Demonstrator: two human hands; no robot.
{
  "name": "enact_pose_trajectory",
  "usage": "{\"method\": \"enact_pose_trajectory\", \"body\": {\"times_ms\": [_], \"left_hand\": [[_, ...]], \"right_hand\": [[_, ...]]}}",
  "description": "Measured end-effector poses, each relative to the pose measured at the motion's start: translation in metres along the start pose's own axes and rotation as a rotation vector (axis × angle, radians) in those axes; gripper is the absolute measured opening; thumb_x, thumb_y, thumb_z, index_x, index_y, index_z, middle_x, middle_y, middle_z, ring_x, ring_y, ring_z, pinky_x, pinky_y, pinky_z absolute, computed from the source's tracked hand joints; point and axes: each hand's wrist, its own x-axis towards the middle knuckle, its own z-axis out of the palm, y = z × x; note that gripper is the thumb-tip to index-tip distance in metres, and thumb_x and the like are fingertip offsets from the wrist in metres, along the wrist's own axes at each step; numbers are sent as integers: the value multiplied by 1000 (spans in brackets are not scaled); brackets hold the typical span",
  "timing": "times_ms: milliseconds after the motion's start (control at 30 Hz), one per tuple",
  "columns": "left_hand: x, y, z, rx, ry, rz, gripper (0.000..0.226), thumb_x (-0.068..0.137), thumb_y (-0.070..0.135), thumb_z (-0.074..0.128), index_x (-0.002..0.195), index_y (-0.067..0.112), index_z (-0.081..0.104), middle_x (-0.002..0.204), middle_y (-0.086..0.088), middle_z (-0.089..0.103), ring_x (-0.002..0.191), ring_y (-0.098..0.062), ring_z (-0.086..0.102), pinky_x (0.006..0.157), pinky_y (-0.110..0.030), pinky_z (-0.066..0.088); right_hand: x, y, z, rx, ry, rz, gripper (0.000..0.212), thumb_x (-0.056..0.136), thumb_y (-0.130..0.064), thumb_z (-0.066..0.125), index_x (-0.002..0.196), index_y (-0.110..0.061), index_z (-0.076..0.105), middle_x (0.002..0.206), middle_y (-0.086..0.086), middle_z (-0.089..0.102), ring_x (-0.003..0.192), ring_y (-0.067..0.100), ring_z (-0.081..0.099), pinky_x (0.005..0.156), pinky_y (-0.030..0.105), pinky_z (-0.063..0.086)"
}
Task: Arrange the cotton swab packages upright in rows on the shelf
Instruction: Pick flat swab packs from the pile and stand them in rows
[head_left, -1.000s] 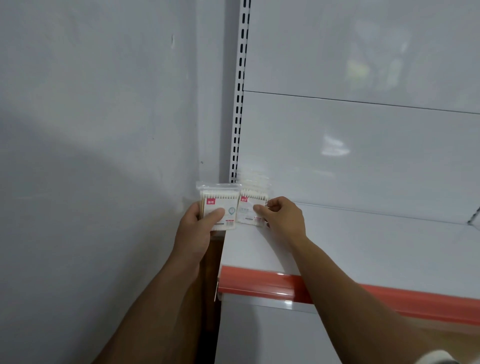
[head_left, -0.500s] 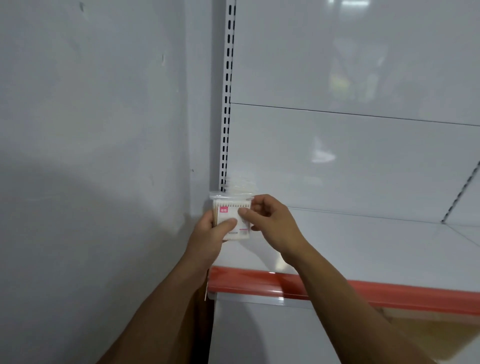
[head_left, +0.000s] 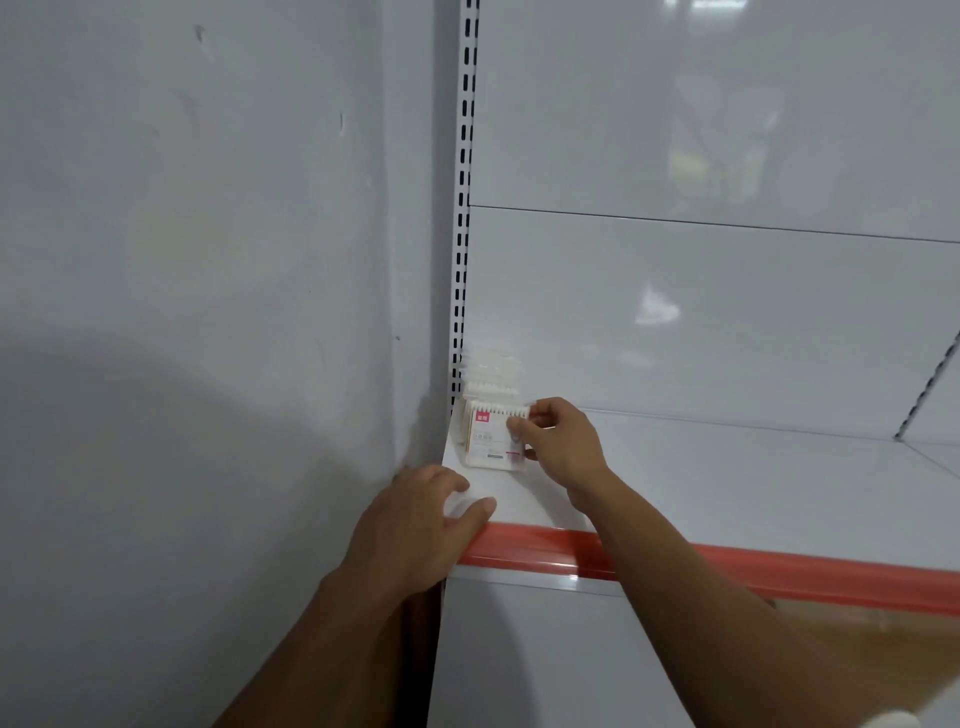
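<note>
By the wall (head_left: 208, 260), to the left of the slotted post (head_left: 464, 208), the left hand (head_left: 415, 525) lies loose and spread on the front corner of the shelf (head_left: 727, 483). Its thumb is just behind the red strip (head_left: 675, 564), and it holds nothing. Right at the foot of the post stands a short file of cotton swab packages (head_left: 491, 376), one behind the other back toward the rear panel (head_left: 727, 312). They are clear and blur together, so I cannot count them. The front package (head_left: 491, 441), the one with the pink label, sits on its bottom edge, close to upright, just in front of the others. Just right of the post, the right hand (head_left: 563, 449) pinches this package at its right side, thumb across its face and fingers curled behind. I'd say the job has only begun: one file is started at the post, and its front package is being steadied, not yet let go. These are the only packages I can see, so the rows further right of the post are all left to build.
</note>
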Motion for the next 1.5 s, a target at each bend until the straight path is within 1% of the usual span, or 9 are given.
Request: {"method": "enact_pose_trajectory", "body": {"times_ms": [167, 467, 600, 733, 867, 967, 1200, 1400, 1500], "left_hand": [[0, -1, -1, 26, -6, 21, 55, 95, 64, 44, 139, 32, 51, 146, 13, 48, 129, -9, 45, 107, -30, 38], [4, -2, -2, 61, -8, 58, 53, 96, 61, 45, 138, 30, 51, 142, 11, 51, 126, -11, 48, 104, -29, 40], [4, 1, -5, 91, -40, 45, 54, 96, 62, 44, 140, 31, 50, 145, 11, 50, 127, -11, 48, 107, -32, 40], [3, 18, -9, 58, -1, 83, 51, 95, 60, 48, 136, 31, 55, 144, 11, 53, 128, -12, 49, 107, -32, 39], [11, 64, 0, 7, 40, 193, 46, 94, 59, 49, 133, 35, 56, 142, 16, 53, 130, -7, 46, 107, -26, 34], [26, 107, 20, -2, -26, 282, 48, 96, 62, 44, 136, 38, 52, 142, 19, 51, 130, -5, 45, 106, -26, 35], [46, 217, 77, 1, -202, 477, 49, 97, 62, 41, 139, 38, 48, 142, 19, 50, 128, -6, 47, 104, -25, 37], [55, 337, 134, 18, -271, 629, 50, 97, 62, 41, 140, 39, 46, 140, 21, 51, 126, -4, 49, 104, -25, 38], [59, 410, 171, 8, -269, 655, 47, 96, 63, 42, 136, 39, 49, 131, 23, 55, 120, -3, 51, 99, -25, 42]], "right_hand": [[10, -1, 9, -49, 6, 14, 22, 85, -22, 74, 100, -14, 60, 99, 2, 68, 95, 22, 67, 87, 46, 56], [10, -3, 11, -72, 16, 4, 27, 85, -20, 75, 105, -14, 57, 93, -3, 60, 97, 23, 65, 90, 45, 55], [5, -4, 5, -89, -18, 15, 34, 86, -30, 74, 112, -17, 57, 93, -8, 59, 91, 16, 62, 92, 42, 54], [5, -4, -27, -184, 6, -5, 38, 89, -43, 67, 115, -16, 62, 107, -4, 64, 101, 19, 62, 97, 42, 51], [4, 7, -89, -363, 53, 45, 34, 91, -45, 62, 112, -18, 64, 112, -5, 65, 104, 15, 60, 94, 34, 49], [-2, 21, -148, -481, 101, 112, 36, 92, -44, 62, 116, -18, 63, 115, -5, 64, 105, 14, 58, 92, 30, 47], [-38, 60, -306, -650, 257, 318, 39, 94, -43, 59, 123, -17, 60, 124, -2, 61, 112, 17, 55, 97, 31, 45], [-70, 92, -445, -907, 338, 381, 47, 94, -47, 55, 132, -19, 56, 134, 1, 56, 117, 20, 56, 100, 33, 43], [-75, 120, -525, -951, 373, 420, 49, 94, -49, 54, 133, -20, 55, 136, 2, 55, 119, 22, 55, 99, 35, 44]]}}
